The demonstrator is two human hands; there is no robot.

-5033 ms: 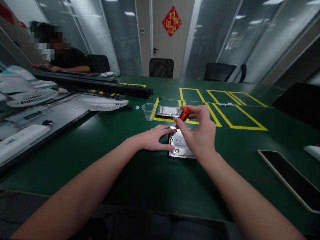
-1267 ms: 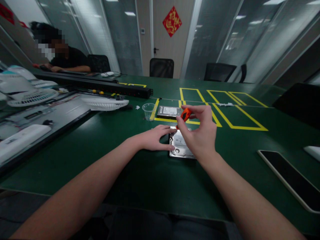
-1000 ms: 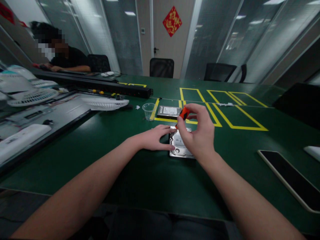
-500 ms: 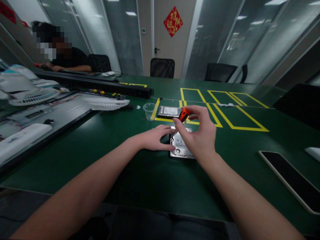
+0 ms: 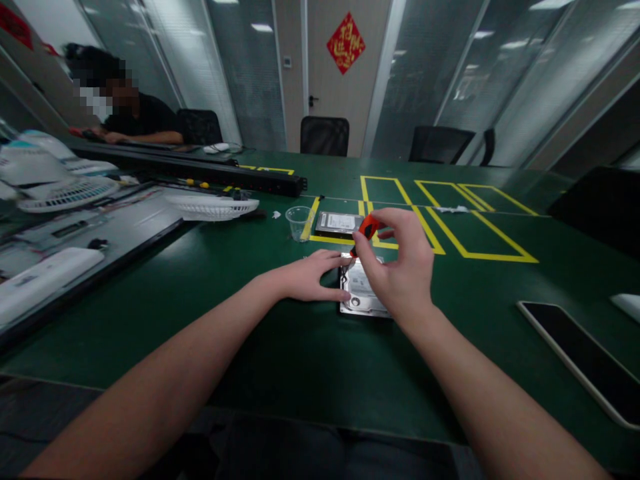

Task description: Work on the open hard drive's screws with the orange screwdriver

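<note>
A silver hard drive (image 5: 361, 283) lies flat on the green table, its label partly covered by my right hand. My left hand (image 5: 314, 275) braces the drive's left edge, with the thumb and a finger pressed on it a little apart. In my right hand (image 5: 406, 261) is an orange-and-black screwdriver (image 5: 369, 228), pinched by its handle and tilted. Its shaft points down at the drive's upper left, near my left fingertips; whether the tip sits in a screw is too small to tell. Just behind lies a second hard drive (image 5: 340, 223).
A clear plastic cup (image 5: 300, 224) stands left of the second drive. White fan parts (image 5: 215, 207) and a large panel (image 5: 125, 230) fill the left side. A phone (image 5: 583, 357) lies at the right. Yellow tape (image 5: 500, 257) marks the table. Another person (image 5: 145, 120) sits far left.
The screwdriver handle has turned a little in my right fingers, and the grip has shifted slightly. My left hand and the drive have stayed put.
</note>
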